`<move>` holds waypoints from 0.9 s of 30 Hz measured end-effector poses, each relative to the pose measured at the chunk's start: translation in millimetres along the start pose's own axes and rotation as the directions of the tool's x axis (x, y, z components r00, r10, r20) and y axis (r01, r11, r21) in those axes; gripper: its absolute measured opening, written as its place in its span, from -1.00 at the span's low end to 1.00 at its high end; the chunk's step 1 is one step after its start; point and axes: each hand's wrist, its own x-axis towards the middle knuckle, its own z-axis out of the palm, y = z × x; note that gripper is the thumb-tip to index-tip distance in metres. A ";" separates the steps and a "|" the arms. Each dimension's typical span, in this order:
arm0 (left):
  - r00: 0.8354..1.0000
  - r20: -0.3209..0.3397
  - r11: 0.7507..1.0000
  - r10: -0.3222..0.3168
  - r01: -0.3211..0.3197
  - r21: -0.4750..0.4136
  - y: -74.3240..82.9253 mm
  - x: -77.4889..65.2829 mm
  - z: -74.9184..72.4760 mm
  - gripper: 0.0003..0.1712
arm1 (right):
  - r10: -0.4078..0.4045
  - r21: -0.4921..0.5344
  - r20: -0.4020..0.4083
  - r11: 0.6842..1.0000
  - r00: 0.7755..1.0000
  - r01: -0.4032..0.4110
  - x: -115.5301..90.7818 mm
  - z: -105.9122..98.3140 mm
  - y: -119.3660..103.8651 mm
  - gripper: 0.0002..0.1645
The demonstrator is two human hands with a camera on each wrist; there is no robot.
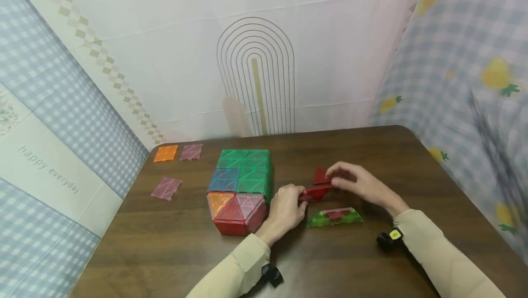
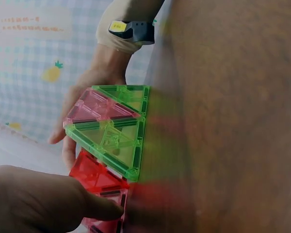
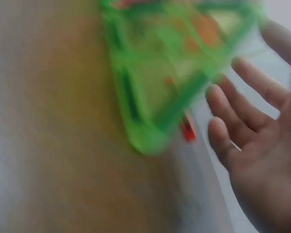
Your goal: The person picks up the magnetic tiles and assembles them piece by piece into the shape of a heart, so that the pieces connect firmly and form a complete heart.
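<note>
My left hand pinches the near end of a group of red and pink translucent magnetic tiles; in the left wrist view its thumb lies on the pink tile. My right hand is at the far end of these red tiles, fingers loosely bent and spread. The right wrist view shows that hand without a tile in its grasp; whether a fingertip touches the red is unclear. Closer to me, a standing strip of green and pink triangle tiles forms a trapezoid, seen large in the left wrist view.
Left of my hands stands a block built of green, blue, orange, pink and red magnetic tiles. Loose on the wooden table lie an orange square tile and two purple square tiles. A patterned cloth hangs behind.
</note>
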 end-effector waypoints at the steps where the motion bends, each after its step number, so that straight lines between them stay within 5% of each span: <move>1: 1.000 -0.007 1.000 -0.004 0.004 0.011 -0.1 0.0 0.3 -0.87 | 0.001 -0.031 -0.033 1.000 0.999 -0.002 -0.9 -4.1 3.6 -0.66; 4: 1.000 -0.023 0.999 -0.021 0.022 0.032 0.2 -0.1 0.7 -0.88 | 0.013 -0.165 -0.056 0.986 0.998 -0.022 -1.6 -11.2 12.6 -0.52; 8: 0.998 -0.034 0.998 -0.043 0.044 0.036 0.9 -0.3 0.9 -0.87 | 0.031 -0.318 0.049 0.948 0.998 -0.014 1.9 -10.9 19.2 -0.50; 13: 0.997 -0.025 0.996 -0.079 0.080 0.044 1.3 0.2 2.0 -0.86 | 0.018 -0.393 0.013 0.920 1.000 -0.011 3.8 -9.0 16.9 -0.92; 21: 0.995 -0.021 0.994 -0.093 0.094 0.048 2.3 3.8 5.1 -0.85 | 0.162 -0.186 -0.027 0.969 0.986 -0.164 -4.9 -9.5 14.5 -0.44; 27: 0.996 0.005 0.996 -0.090 0.090 0.022 4.7 8.7 8.8 -0.86 | 0.110 -0.099 -0.009 0.989 0.994 -0.110 -8.6 -1.1 15.4 -0.76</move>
